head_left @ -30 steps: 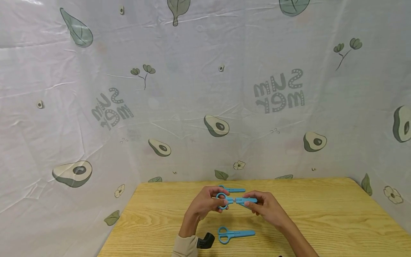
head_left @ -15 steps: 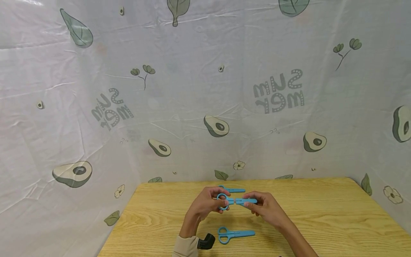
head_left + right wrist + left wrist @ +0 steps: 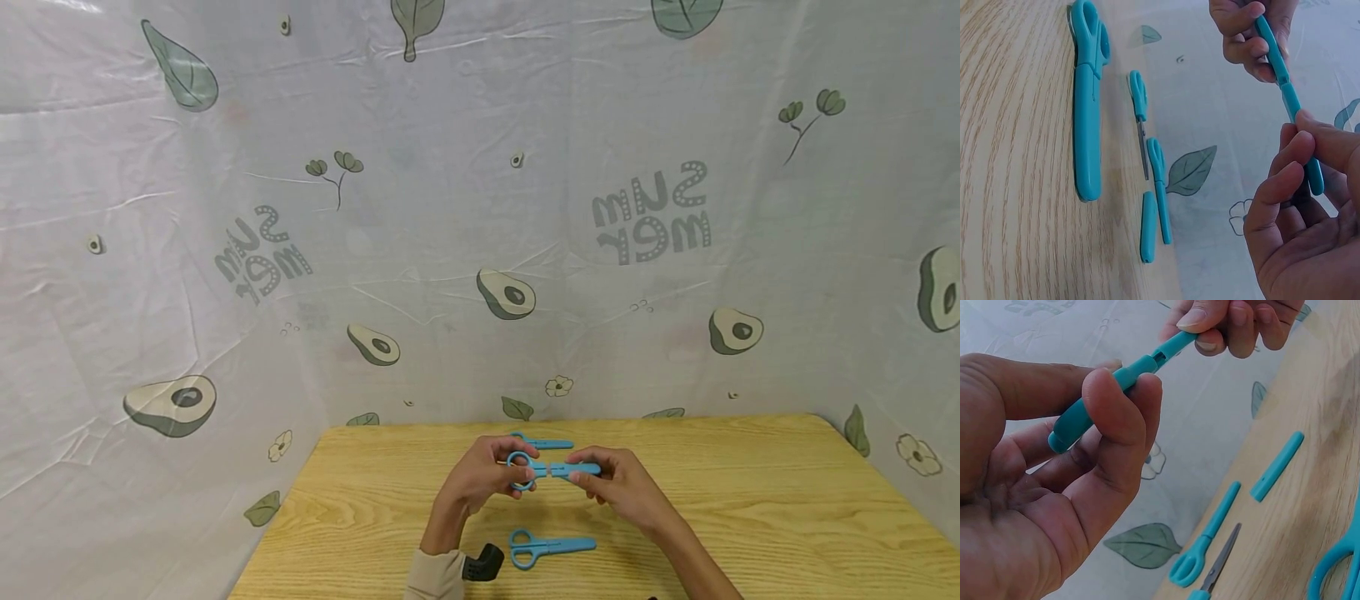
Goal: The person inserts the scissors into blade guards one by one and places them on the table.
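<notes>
Above the table, my left hand (image 3: 480, 479) pinches a pair of light-blue scissors (image 3: 539, 471) by the handles, blade end pointing right. My right hand (image 3: 618, 483) pinches a matching blue blade cover (image 3: 561, 469) between thumb and fingers. The cover sits over the blades, with a narrow gap left before the handles; the blades are hidden inside it. In the left wrist view, the handle loops (image 3: 1075, 422) appear edge-on and in line with the cover (image 3: 1179, 342).
Covered scissors (image 3: 551, 546) lie nearer on the wooden table (image 3: 750, 517). Another covered pair (image 3: 543, 443) lies at the back. Wrist views show a pair with bare blades (image 3: 1143, 150) and a loose cover (image 3: 1147, 228) between them. A printed curtain (image 3: 450, 208) hangs behind.
Since one second ago, the cover has straightened into line with the scissors and the gap between them has narrowed slightly. Both hands have otherwise stayed in place.
</notes>
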`<state>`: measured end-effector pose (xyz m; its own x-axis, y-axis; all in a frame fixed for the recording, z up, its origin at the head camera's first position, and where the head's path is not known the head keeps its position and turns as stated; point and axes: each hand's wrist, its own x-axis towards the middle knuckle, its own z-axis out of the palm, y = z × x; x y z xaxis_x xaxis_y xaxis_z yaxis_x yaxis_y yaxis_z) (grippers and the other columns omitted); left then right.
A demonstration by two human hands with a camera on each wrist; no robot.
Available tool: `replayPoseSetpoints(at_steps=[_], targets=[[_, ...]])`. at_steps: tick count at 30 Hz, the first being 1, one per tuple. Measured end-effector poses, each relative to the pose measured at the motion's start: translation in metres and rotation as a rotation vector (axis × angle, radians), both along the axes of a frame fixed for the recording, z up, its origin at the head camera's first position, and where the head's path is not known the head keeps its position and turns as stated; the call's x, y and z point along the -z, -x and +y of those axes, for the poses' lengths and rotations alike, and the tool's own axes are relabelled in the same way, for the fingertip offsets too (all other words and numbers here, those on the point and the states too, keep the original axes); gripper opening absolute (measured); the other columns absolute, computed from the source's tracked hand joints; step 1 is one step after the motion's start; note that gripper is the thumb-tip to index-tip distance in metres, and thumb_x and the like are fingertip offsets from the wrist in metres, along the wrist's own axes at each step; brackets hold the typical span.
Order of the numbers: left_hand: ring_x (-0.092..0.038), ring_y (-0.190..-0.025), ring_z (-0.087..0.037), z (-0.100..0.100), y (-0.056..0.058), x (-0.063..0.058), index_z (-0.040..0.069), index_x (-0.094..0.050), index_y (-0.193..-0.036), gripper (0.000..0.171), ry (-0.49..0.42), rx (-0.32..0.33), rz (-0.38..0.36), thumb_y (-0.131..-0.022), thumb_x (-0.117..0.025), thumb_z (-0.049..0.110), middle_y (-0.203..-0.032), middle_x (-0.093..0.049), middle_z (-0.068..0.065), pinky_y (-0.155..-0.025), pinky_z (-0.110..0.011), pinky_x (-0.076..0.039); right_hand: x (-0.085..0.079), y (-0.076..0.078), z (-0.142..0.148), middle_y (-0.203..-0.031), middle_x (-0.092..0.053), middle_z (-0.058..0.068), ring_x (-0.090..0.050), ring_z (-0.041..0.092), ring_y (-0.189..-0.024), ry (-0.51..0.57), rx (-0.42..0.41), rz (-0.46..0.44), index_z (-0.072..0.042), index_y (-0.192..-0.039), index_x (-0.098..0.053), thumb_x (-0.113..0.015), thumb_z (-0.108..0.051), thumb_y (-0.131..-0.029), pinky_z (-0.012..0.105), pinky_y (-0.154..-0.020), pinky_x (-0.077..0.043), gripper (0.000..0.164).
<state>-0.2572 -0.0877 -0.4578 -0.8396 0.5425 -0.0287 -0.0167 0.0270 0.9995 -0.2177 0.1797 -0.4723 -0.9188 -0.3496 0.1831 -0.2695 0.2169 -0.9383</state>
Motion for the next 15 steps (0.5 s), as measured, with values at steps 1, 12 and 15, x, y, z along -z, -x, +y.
replayPoseSetpoints(at_steps=[1, 12, 15], targets=[[-0.074, -0.077, -0.016, 0.0003, -0.0001, -0.0001, -0.01, -0.069, -0.127, 0.029, 0.0, 0.0, 0.0, -0.098, -0.071, -0.004, -0.088, -0.067, -0.002, -0.061, -0.023, -0.058, -0.0001, 0.0002, 0.0001, -0.086, -0.066, 0.001, -0.06, 0.008, -0.068, 0.0, -0.001, -0.001, 0.009, -0.132, -0.068, -0.07, -0.018, -0.106, 0.03, -0.06, -0.055, 0.037], [-0.073, -0.076, -0.015, 0.0049, 0.0013, -0.0008, -0.009, -0.069, -0.127, 0.03, 0.003, 0.019, 0.003, -0.098, -0.072, -0.003, -0.087, -0.068, -0.002, -0.061, -0.022, -0.058, 0.0021, 0.0031, -0.0017, -0.086, -0.068, 0.001, -0.064, 0.015, -0.069, 0.0, -0.008, 0.003, 0.007, -0.129, -0.07, -0.071, -0.018, -0.105, 0.031, -0.06, -0.055, 0.035], [-0.072, -0.075, -0.015, 0.0052, 0.0014, 0.0, -0.008, -0.071, -0.125, 0.028, -0.002, 0.02, -0.005, -0.098, -0.072, -0.004, -0.087, -0.069, -0.002, -0.06, -0.022, -0.058, 0.0029, 0.0032, -0.0017, -0.086, -0.068, 0.001, -0.064, 0.016, -0.069, -0.005, -0.012, 0.002, 0.007, -0.129, -0.07, -0.071, -0.018, -0.105, 0.032, -0.06, -0.056, 0.035]])
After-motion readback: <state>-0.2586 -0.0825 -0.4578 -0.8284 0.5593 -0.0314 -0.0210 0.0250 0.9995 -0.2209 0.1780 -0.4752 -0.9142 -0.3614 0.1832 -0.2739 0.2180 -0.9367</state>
